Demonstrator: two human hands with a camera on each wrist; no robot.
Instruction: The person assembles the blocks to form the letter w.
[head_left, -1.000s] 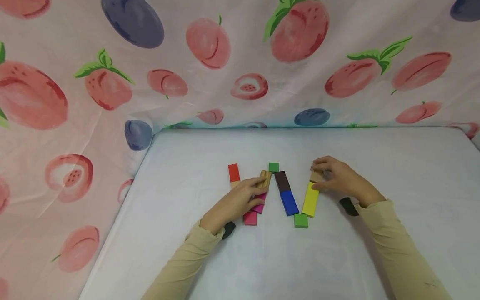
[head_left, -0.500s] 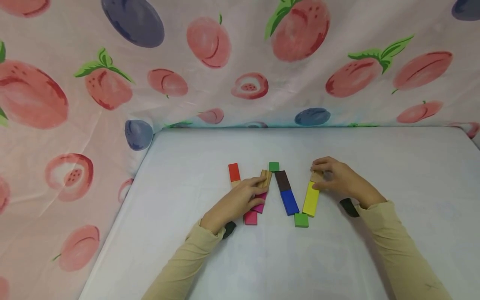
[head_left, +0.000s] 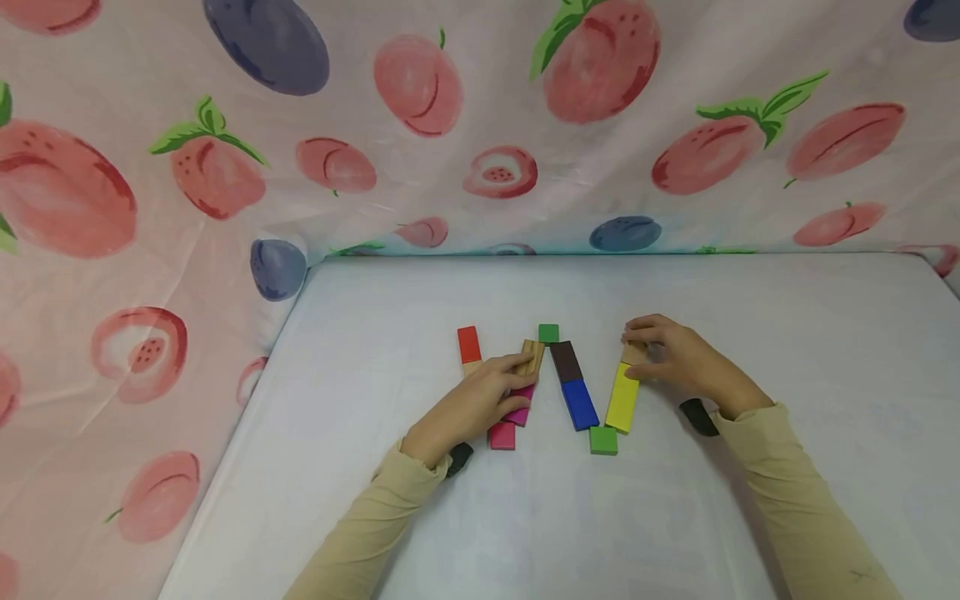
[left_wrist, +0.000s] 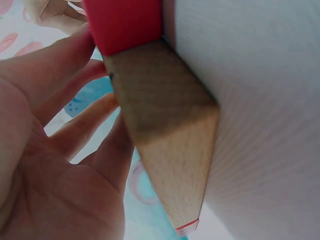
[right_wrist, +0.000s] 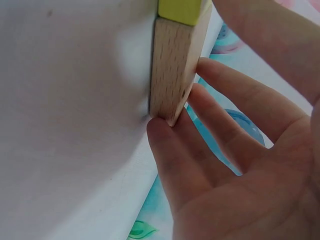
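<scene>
Small colored and wooden blocks lie end to end in a zigzag on a white surface. My left hand reaches over the left part, fingertips on a striped wooden block and thumb by a magenta block. It partly hides a plain wooden block below a red block. Farther right, my right hand touches another plain wooden block with its fingertips. Its thumb lies by the yellow block, which adjoins that wooden block. The fingers of both hands look relaxed and only slightly bent.
Between the hands lie a dark green square, a dark brown block, a blue block and a light green square. A pink square is at the lower left. Fruit-printed cloth borders the back and left.
</scene>
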